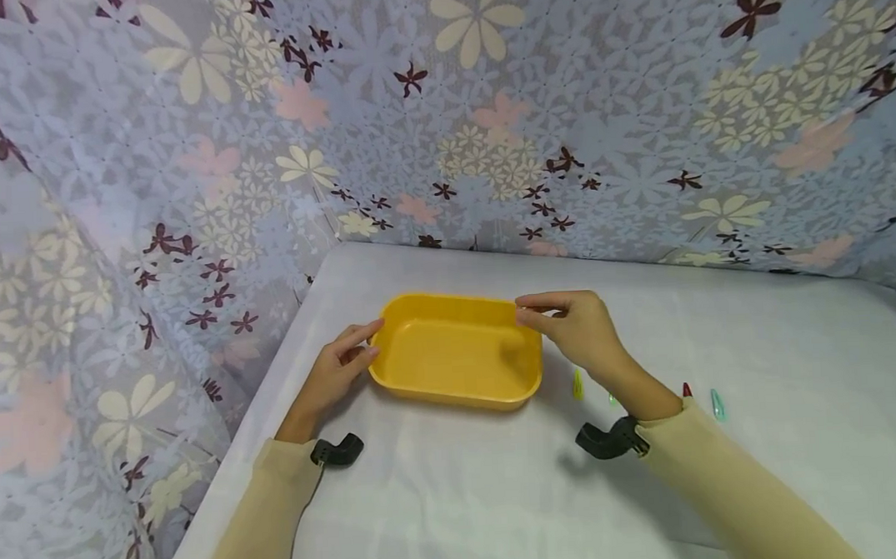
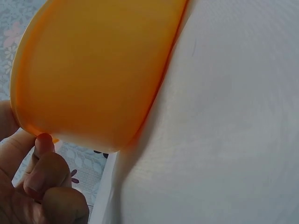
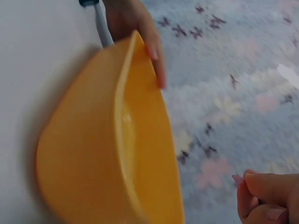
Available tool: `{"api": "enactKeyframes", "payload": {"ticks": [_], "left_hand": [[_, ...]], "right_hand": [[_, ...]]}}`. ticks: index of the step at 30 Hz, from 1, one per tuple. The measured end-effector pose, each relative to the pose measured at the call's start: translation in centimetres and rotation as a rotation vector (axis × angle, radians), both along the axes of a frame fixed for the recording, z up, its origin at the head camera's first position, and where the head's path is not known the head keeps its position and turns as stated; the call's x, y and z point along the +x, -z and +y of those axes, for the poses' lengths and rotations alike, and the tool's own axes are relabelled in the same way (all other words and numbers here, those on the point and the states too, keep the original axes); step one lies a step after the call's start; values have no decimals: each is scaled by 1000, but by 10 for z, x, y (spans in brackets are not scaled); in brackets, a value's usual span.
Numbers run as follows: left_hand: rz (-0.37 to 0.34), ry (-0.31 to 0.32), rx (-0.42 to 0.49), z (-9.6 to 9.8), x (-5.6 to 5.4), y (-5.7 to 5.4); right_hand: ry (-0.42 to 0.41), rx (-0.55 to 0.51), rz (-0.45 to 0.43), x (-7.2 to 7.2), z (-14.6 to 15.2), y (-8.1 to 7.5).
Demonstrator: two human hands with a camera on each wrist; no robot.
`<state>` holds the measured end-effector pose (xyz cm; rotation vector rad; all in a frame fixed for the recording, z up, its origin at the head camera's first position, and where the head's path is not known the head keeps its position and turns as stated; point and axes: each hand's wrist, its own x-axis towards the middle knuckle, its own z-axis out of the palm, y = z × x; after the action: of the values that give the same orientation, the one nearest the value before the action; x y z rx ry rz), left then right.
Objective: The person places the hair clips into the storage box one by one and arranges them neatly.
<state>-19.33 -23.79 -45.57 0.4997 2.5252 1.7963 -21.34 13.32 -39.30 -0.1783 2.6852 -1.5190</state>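
A yellow plastic tray with raised walls and rounded corners stands on the white cloth. My left hand grips its left end, with fingers at the rim; in the left wrist view fingers curl against the tray wall. Above the tray's right end is my right hand. In the right wrist view, its thumb and finger pinch a small pink hair clip, of which only a pointed tip shows. The tray's inside appears bare in the head view.
To the right of the tray lie a yellow hair clip, a green clip partly behind the right wrist, a red clip and a teal clip. A flowered cloth hangs behind and at the left.
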Motion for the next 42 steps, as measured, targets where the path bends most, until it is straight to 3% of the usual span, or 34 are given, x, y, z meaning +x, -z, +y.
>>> {"api": "enactKeyframes", "payload": {"ticks": [8, 17, 27, 33, 37, 42], "left_hand": [[24, 27, 41, -2, -2, 8], [44, -1, 13, -12, -18, 33], [38, 14, 55, -11, -18, 36], [9, 9, 76, -6, -19, 38], [7, 8, 85, -5, -17, 31], [17, 13, 71, -10, -17, 32]], "right_hand": [[-67, -105, -97, -19, -61, 14], [-148, -61, -50, -24, -114, 30], [-166, -44, -95, -36, -160, 43], [-186, 43, -130, -44, -174, 53], [-209, 64, -136, -48, -182, 57], [-205, 68, -142, -47, -189, 65]]}}
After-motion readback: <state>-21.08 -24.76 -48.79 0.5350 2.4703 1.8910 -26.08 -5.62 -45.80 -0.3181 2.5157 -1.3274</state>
